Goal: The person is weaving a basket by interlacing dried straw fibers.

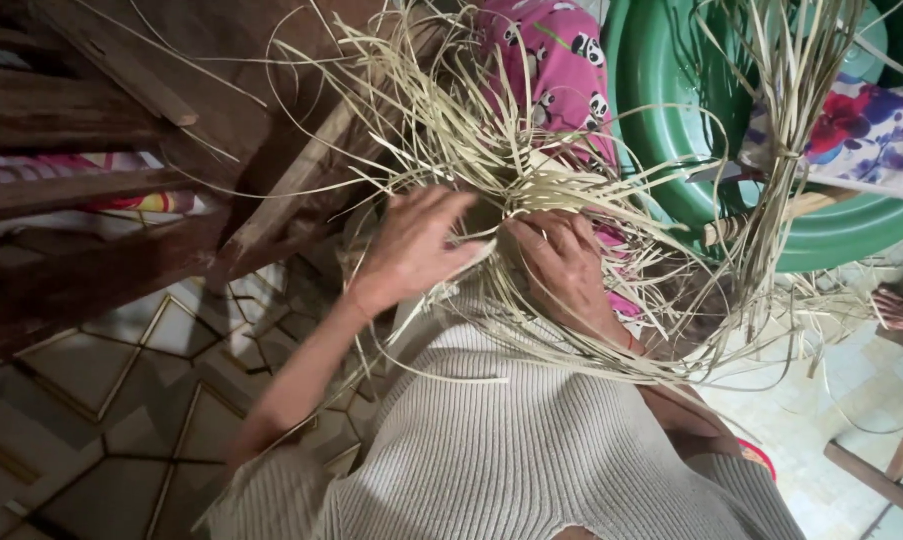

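A loose woven piece of pale straw strips (492, 170) rests on my lap, with long free ends fanning out on all sides. My left hand (412, 245) lies on its left side, fingers pressing on the strips. My right hand (564, 262) grips strips at the middle of the weave, fingers curled over them. Both hands sit close together, almost touching. Under the weave shows pink cloth with a panda print (562, 60).
A big green plastic basin (672, 120) stands at the upper right with a tied bundle of straw (782, 150) and a flowered cloth (872, 130) in it. Dark wooden furniture (122, 120) fills the left. Patterned floor tiles (102, 400) lie below. Another person's foot (902, 310) shows at right.
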